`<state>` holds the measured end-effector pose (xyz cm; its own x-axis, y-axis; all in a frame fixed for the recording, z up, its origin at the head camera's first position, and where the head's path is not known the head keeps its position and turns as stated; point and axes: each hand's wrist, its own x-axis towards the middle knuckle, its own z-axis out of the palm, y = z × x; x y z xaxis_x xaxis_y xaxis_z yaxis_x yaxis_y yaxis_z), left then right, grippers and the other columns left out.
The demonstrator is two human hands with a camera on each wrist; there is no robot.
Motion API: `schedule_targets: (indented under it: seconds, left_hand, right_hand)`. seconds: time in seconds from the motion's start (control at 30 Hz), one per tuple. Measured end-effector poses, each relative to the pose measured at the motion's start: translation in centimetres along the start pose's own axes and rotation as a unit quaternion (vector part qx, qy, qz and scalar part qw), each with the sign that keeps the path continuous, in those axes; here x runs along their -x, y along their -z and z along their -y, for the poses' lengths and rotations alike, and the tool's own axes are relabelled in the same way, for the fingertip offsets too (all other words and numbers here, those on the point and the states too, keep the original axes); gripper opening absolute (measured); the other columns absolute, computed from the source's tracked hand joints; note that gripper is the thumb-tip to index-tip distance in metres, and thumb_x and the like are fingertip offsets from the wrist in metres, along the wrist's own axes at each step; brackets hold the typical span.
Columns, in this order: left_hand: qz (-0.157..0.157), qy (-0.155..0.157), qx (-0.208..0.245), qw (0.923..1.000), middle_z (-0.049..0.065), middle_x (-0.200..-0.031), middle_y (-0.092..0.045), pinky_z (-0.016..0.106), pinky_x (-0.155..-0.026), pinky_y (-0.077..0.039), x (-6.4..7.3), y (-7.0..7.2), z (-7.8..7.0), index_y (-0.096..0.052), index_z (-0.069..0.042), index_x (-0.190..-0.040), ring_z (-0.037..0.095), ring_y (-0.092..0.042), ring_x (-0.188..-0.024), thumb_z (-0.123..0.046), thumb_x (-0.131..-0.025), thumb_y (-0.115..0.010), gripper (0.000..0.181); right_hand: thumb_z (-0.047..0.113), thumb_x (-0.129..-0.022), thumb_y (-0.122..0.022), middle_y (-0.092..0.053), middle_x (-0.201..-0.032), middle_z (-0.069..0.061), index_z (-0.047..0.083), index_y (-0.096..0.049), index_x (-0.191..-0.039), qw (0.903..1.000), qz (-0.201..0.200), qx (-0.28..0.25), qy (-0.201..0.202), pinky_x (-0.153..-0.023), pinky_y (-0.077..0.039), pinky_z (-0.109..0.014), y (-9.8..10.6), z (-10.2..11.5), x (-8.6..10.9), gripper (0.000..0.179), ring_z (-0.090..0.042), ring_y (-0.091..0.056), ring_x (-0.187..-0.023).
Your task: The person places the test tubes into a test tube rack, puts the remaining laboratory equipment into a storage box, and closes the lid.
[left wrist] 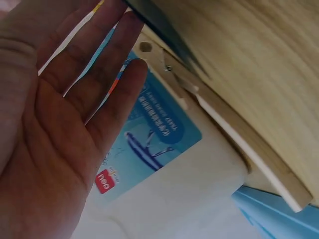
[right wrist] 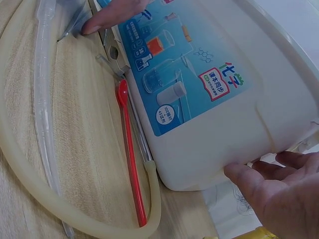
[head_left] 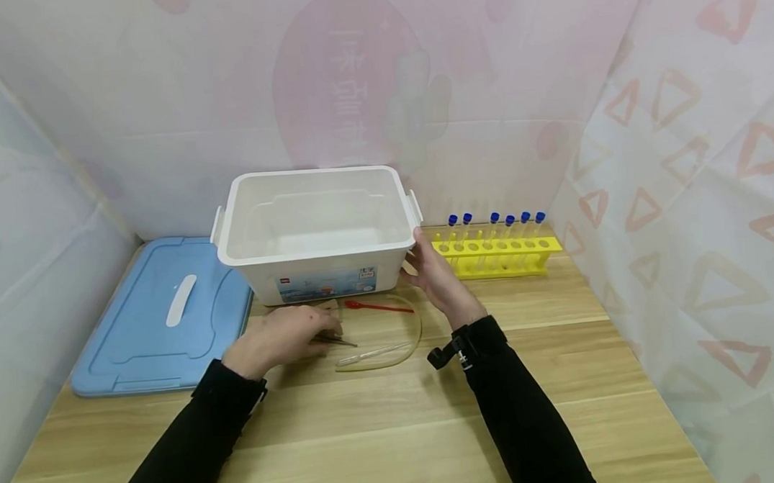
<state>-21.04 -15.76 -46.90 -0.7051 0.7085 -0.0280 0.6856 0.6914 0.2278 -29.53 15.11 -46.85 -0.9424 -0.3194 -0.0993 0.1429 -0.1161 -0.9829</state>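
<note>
The bin (head_left: 326, 265) stands upright at the back edge of the surface (head_left: 344, 445); its lid (head_left: 144, 317) is off, near the left edge, and the yellow rack (head_left: 498, 253) stands toward the back right corner. The work appears incomplete: the tweezers (head_left: 342, 341), wooden clamp (left wrist: 244, 135), red spoon (right wrist: 131, 154), dropper (right wrist: 44, 114), glass tube (right wrist: 139, 127) and rubber tubing (right wrist: 154, 191) are outside the bin, on its front-edge side. The left hand (head_left: 287, 336) is at the tweezers; whether its fingers grasp them cannot be told. The right hand (head_left: 437, 275) rests unclenched fingers against the bin's right end. Visible count: one of each item named above, and six blue-capped tubes (head_left: 494, 217) in the rack
</note>
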Motion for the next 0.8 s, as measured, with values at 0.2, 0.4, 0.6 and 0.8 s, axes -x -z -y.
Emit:
schedule_targets:
  seconds: [0.2, 0.4, 0.6, 0.8]
  left_hand:
    - [-0.009, 0.007, -0.017, 0.9998, -0.009, -0.102, -0.080, 0.029, -0.081, -0.066, 0.0, -0.5, 0.4, -0.083, -0.024, -0.104, 0.005, -0.069, -0.090, -0.014, -0.101, -0.095, 0.016]
    - [-0.005, 0.016, -0.014, 0.9998, -0.009, -0.097, -0.077, 0.026, -0.076, -0.061, -0.1, -0.9, 0.7, -0.081, -0.024, -0.098, 0.003, -0.062, -0.085, -0.008, -0.104, -0.090, 0.020]
    - [-0.010, 0.004, -0.010, 0.9999, -0.010, -0.094, -0.074, 0.025, -0.073, -0.059, -0.1, -0.8, 0.7, -0.078, -0.023, -0.096, 0.003, -0.059, -0.082, -0.006, -0.104, -0.089, 0.022]
    - [-0.026, -0.017, 0.001, 0.9995, -0.008, -0.097, -0.075, 0.026, -0.077, -0.061, 0.0, 0.2, 0.4, -0.080, -0.020, -0.100, 0.004, -0.061, -0.085, -0.005, -0.104, -0.089, 0.017]
  right_hand:
    - [0.069, -0.125, -0.030, -0.014, -0.201, -0.006, 0.036, -0.025, -0.189, 1.0000, 0.004, 0.000, 0.004, -0.145, -0.024, -0.078, 0.1, -0.1, 0.0, 0.073, -0.043, -0.013, -0.187]
    - [0.069, -0.125, -0.029, -0.012, -0.201, -0.006, 0.036, -0.024, -0.189, 0.9999, 0.010, 0.004, 0.006, -0.145, -0.025, -0.077, 0.2, -0.1, 0.1, 0.073, -0.044, -0.013, -0.187]
    - [0.069, -0.125, -0.029, -0.013, -0.201, -0.006, 0.036, -0.024, -0.189, 0.9999, 0.011, 0.003, 0.007, -0.145, -0.026, -0.077, 0.2, -0.1, 0.1, 0.073, -0.044, -0.013, -0.187]
    - [0.068, -0.125, -0.029, -0.012, -0.201, -0.006, 0.035, -0.024, -0.190, 0.9999, 0.010, 0.002, 0.007, -0.145, -0.026, -0.076, 0.1, -0.1, 0.1, 0.073, -0.044, -0.013, -0.186]
